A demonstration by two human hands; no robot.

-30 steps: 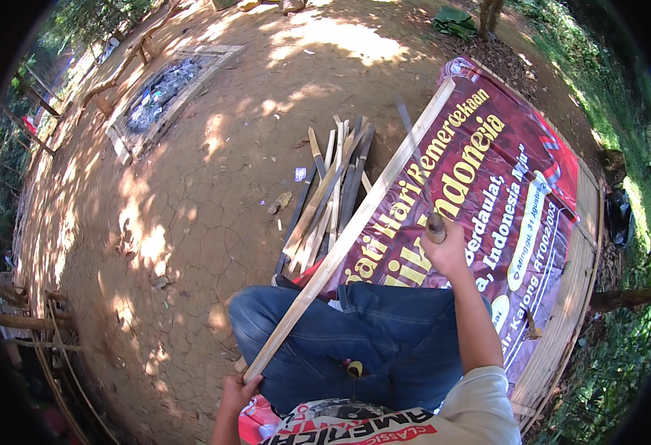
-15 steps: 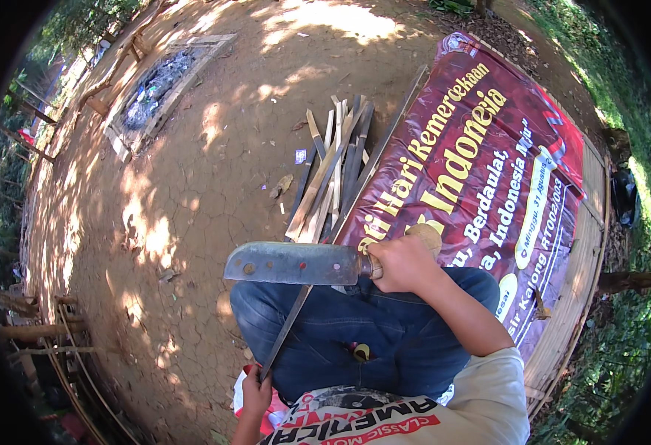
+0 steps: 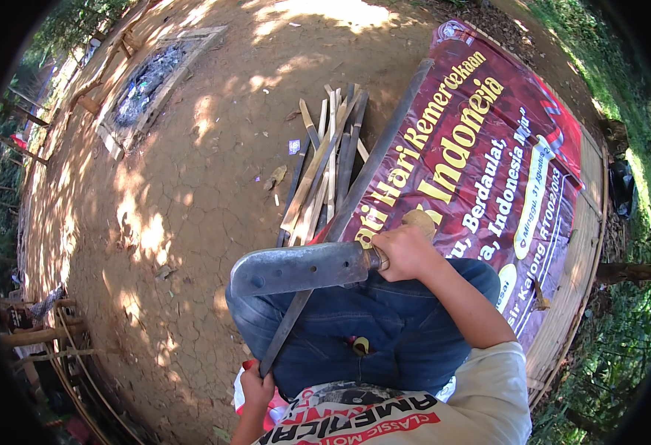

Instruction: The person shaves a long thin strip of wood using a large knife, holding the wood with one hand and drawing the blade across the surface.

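My right hand (image 3: 408, 252) is wrapped round the wooden handle of a broad machete (image 3: 296, 269), whose rounded butt pokes out beyond the fist. Its dark blade has several small holes and points left above my jeans. Low on the left, my left hand (image 3: 256, 389) grips the near end of a long dark bamboo strip (image 3: 287, 330). The strip slants away to the upper right, passing beneath the blade and along the banner's left edge. I cannot tell whether blade and strip touch. Past my knees lies a heap of split bamboo strips (image 3: 330, 152).
A maroon printed banner (image 3: 451, 170) covers a bamboo platform (image 3: 589, 222) on the right. Cracked bare earth (image 3: 192, 245) spreads to the left, with a framed ash pit (image 3: 147, 85) at far left. A dry leaf (image 3: 275, 178) lies beside the heap. Bamboo poles (image 3: 43, 334) stand at lower left.
The machete has tilted, its tip dropping slightly and its handle end rising. More of the dark strip's broad face shows. Both hands keep their grips.
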